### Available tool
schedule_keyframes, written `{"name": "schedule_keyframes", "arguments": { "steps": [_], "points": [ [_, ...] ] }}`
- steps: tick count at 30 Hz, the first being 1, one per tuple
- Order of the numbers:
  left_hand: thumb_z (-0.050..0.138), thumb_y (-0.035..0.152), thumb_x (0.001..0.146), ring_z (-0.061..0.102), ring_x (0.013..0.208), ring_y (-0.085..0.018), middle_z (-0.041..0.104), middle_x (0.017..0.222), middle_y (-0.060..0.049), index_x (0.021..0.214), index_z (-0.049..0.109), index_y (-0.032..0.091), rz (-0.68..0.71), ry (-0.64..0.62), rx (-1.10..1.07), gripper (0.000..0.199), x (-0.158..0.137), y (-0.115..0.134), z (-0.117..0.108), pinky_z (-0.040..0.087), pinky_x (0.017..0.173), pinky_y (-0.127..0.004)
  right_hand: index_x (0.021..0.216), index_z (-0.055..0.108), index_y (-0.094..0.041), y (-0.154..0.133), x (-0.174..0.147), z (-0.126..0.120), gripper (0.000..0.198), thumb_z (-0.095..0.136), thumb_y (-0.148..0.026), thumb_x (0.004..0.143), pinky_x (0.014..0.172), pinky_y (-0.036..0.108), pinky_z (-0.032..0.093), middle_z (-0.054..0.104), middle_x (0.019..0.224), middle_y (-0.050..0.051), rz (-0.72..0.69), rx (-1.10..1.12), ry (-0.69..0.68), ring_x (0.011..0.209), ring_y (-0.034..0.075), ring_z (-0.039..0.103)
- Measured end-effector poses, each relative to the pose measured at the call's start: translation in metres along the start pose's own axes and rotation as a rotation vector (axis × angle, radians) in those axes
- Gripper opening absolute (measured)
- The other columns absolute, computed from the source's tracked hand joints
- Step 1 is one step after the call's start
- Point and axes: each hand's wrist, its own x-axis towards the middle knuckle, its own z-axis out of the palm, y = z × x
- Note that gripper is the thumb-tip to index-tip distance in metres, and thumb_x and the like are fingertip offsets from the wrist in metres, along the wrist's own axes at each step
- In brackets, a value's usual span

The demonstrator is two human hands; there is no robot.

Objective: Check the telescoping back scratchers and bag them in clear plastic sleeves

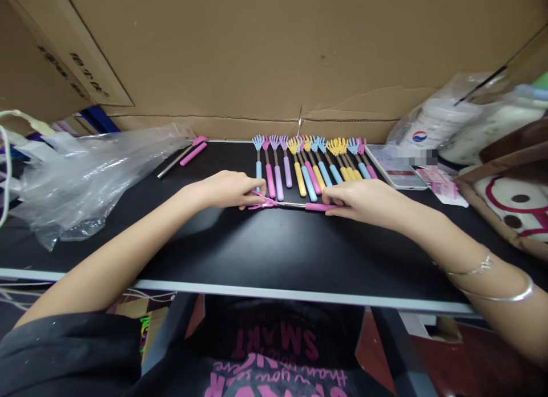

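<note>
A pink back scratcher [293, 205] with a metal rod lies level between my two hands, just above the black table. My left hand [235, 190] pinches its pink claw head. My right hand [363, 200] is closed round the end of its pink handle. Behind it, a row of several back scratchers [299, 174] in blue, pink, purple and yellow lies with claws toward the cardboard. Farther left are a loose metal rod [174, 161] and a pink handle [193, 154], with a pink claw piece [199, 140] beside them.
A clear plastic bag [94, 174] covers the table's left side. On the right lie a phone [396, 167] and printed cards [443, 186], near a bagged white cup [445, 123] and a brown bag with a cartoon face [514, 197]. A cardboard wall [265, 55] closes off the back.
</note>
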Motion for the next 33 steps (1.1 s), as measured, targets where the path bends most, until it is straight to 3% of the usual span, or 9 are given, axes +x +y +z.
{"name": "schedule_keyframes", "arguments": {
  "steps": [6,10,18,26,33],
  "points": [
    [0.045,0.053,0.094,0.06,0.065,-0.016,0.069,0.072,0.002,0.093,0.061,0.025,-0.013,-0.003,0.037,0.032,-0.0013,0.0004,-0.0012,0.029,0.057,-0.022,0.078,0.054,-0.023,-0.0007,-0.0009,-0.0016,0.02,0.053,-0.04,0.089,0.05,0.025,0.026,0.064,0.07,0.0,0.016,0.018,-0.052,0.054,0.013,0.053],
    [0.042,0.052,0.095,0.058,0.06,-0.014,0.068,0.07,0.002,0.091,0.06,0.024,-0.005,-0.006,0.04,0.034,-0.0017,0.0029,-0.0013,0.028,0.056,-0.022,0.08,0.053,-0.023,-0.0042,-0.0008,-0.0007,0.019,0.052,-0.039,0.09,0.052,0.025,0.028,0.065,0.073,0.001,0.029,0.001,-0.052,0.06,0.016,0.059],
    [0.04,0.054,0.095,0.058,0.061,-0.015,0.067,0.072,0.001,0.096,0.06,0.024,0.004,-0.015,0.081,0.036,-0.0002,0.0005,0.0014,0.029,0.055,-0.022,0.083,0.052,-0.023,-0.0027,-0.0011,0.004,0.019,0.048,-0.038,0.092,0.053,0.026,0.031,0.066,0.076,0.002,0.009,-0.004,-0.043,0.063,0.016,0.06],
    [0.037,0.053,0.097,0.063,0.065,-0.02,0.066,0.073,-0.004,0.107,0.061,0.024,-0.012,0.038,0.301,0.039,-0.0026,0.008,0.0046,0.033,0.057,-0.024,0.085,0.057,-0.023,-0.0002,-0.0007,0.0042,0.024,0.043,-0.041,0.094,0.054,0.025,0.032,0.066,0.077,0.002,-0.023,0.051,-0.037,0.065,0.016,0.06],
    [0.036,0.052,0.098,0.063,0.066,-0.022,0.067,0.076,-0.005,0.109,0.059,0.024,-0.015,0.006,0.27,0.039,-0.0025,0.0094,0.0033,0.032,0.057,-0.025,0.09,0.057,-0.023,0.0019,-0.0004,0.0049,0.02,0.047,-0.04,0.094,0.057,0.027,0.034,0.068,0.083,0.002,-0.004,0.055,-0.057,0.072,0.018,0.063]
  ]
}}
